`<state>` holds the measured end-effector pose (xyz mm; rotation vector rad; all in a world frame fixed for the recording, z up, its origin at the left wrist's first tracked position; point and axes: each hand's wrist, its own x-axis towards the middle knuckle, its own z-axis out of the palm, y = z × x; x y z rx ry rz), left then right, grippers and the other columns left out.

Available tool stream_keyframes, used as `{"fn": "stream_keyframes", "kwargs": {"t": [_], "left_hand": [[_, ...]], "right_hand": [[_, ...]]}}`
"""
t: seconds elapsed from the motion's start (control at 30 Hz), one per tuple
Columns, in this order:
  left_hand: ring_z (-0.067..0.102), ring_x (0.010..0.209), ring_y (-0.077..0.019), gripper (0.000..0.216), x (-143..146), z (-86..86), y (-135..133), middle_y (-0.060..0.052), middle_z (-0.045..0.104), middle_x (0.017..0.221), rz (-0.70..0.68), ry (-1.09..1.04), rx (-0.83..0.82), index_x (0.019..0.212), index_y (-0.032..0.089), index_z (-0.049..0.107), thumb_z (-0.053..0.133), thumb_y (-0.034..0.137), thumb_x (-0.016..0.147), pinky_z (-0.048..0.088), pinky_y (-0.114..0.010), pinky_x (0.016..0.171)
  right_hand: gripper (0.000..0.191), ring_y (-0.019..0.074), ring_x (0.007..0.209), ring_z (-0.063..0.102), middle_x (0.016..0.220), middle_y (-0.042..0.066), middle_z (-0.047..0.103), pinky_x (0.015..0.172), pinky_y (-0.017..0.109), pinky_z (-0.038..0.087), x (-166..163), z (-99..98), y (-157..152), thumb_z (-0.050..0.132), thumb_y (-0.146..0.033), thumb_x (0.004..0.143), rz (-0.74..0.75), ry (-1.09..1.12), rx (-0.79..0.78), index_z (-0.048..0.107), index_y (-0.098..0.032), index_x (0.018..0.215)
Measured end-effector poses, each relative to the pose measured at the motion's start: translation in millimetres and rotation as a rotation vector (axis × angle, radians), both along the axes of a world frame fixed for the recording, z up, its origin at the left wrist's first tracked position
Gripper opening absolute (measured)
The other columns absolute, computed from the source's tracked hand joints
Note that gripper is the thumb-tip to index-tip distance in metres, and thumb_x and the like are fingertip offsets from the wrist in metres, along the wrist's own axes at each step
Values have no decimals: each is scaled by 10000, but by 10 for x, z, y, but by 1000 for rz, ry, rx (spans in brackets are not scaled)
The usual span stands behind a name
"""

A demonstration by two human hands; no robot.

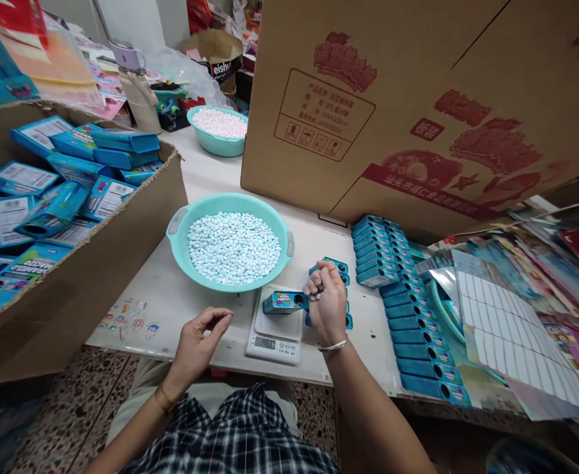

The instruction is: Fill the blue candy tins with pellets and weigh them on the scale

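A small blue box lies on a white digital scale at the table's front edge. My right hand is closed in a loose fist right beside the box's open end, with small white candies between the fingers. My left hand hovers left of the scale, fingers curled with thumb and forefinger nearly touching, nothing visible in it. Just behind the scale sits a teal basin full of pale blue and white candies. A few more blue boxes lie behind my right hand.
Rows of filled blue boxes line the table to the right, beside sticker sheets. A large cardboard carton stands behind. An open carton of blue boxes is at left. A second teal bowl of candies sits further back.
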<state>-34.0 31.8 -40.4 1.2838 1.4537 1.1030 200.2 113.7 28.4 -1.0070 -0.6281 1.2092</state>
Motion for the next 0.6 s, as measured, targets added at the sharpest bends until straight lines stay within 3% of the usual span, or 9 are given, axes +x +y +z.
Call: {"fn": "stream_keyframes", "kwargs": {"t": [0.13,0.27,0.43,0.6], "left_hand": [[626,778,-153,254,11,-9,-14,-32,681,849,-3,11,-7,908,193,712,623,427,866,511,-237,714],[623,773,-152,259,38,-27,-12,-33,682,848,-11,3,-14,908,186,710,626,428,866,508,-242,718],[614,770,-146,254,50,-41,-12,-32,680,854,-21,5,-20,915,183,711,628,419,869,501,-238,718],[618,775,-148,246,11,-102,-27,-30,684,855,-8,17,-37,932,188,709,638,414,865,501,-239,719]], "right_hand": [[105,66,517,377,615,-78,364,547,197,382,-169,-82,-14,609,-313,878,-100,-8,56,564,-224,911],[125,63,489,333,607,-81,342,479,184,328,-165,-75,-8,625,-332,872,-126,-10,56,569,-228,912],[95,45,406,216,565,-101,300,369,164,199,160,45,0,627,-281,861,-132,173,12,555,-225,890],[48,37,375,250,529,-109,294,362,158,257,618,93,-185,563,-173,896,-189,319,29,547,-211,872]]}}
